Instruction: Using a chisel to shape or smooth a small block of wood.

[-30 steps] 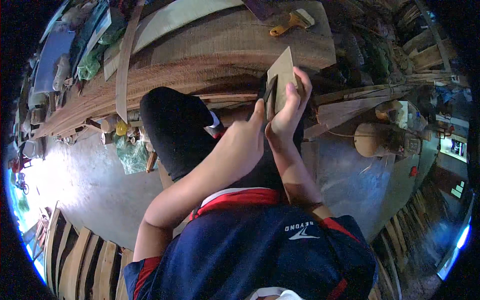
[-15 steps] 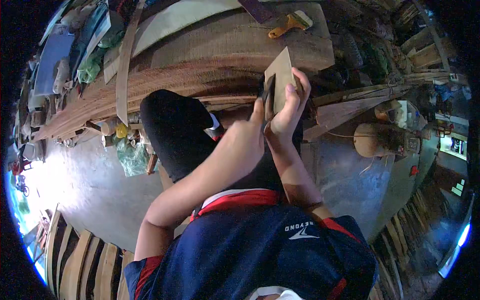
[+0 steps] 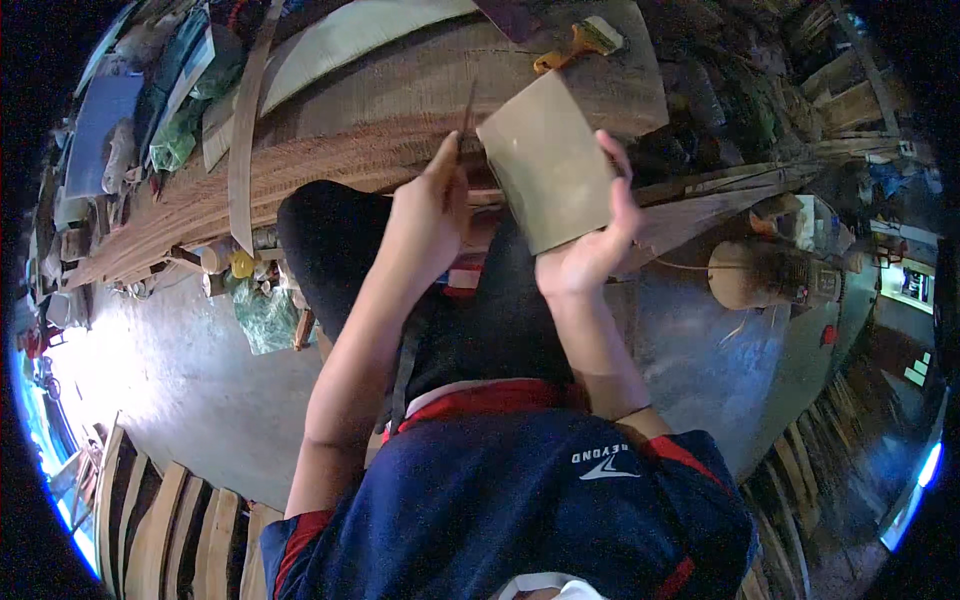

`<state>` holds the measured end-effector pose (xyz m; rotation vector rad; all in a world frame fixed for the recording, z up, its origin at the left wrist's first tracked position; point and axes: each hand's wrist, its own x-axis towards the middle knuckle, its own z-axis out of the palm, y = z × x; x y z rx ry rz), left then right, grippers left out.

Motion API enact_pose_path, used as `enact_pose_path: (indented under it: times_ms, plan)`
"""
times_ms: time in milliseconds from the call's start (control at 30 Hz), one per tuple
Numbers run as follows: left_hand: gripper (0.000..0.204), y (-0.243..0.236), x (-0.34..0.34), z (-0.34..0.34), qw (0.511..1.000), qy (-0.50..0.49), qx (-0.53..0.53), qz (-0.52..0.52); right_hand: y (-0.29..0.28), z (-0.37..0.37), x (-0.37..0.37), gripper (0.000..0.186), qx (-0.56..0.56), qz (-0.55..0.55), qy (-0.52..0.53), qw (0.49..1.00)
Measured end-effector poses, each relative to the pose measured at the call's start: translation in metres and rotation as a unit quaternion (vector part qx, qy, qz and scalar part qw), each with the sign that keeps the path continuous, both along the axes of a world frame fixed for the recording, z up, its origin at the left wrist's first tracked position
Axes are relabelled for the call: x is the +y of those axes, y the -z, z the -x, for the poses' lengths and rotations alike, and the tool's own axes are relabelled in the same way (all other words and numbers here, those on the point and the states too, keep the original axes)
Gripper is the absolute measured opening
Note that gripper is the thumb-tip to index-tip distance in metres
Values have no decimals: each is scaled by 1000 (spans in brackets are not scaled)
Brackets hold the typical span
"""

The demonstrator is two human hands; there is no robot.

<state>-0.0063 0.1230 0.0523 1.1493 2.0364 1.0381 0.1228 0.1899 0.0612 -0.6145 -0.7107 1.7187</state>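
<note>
My right hand (image 3: 590, 255) grips a flat, pale tan rectangular piece (image 3: 550, 165) by its right and lower edges, its broad smooth face turned up toward me. To the left, my left hand (image 3: 425, 220) is closed around a slim dark blade-like tool (image 3: 470, 108), with the thin end pointing up and away; its handle is mostly hidden in the fingers. A gap separates the tool from the tan piece. Both hands are above my lap, in front of a thick wooden plank (image 3: 400, 90).
A brush with an orange handle (image 3: 575, 50) lies on the plank's far right. A narrow wood strip (image 3: 243, 150) leans across the left side. Green plastic (image 3: 262, 315) sits on the floor at left. To the right is a wooden object with a round end (image 3: 735, 268).
My left hand has drawn the tool away to the left, off the tan piece's edge. My right hand has turned that piece from nearly edge-on to showing its broad face.
</note>
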Motion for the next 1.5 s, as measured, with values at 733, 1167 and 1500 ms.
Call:
enact_pose_path:
  times_ms: [733, 1167, 1500]
  plan:
    - [62, 18, -114, 12, 881, -236, -409, 4, -16, -24, 12, 88, 349, 127, -294, 881]
    - [44, -44, -97, -9, 997, -61, 43, -32, 1, -12, 36, 77, 292, 100, -266, 913]
    - [45, -101, -82, -37, 978, 117, 172, 23, -7, 3, 40, 56, 235, 14, -148, 961]
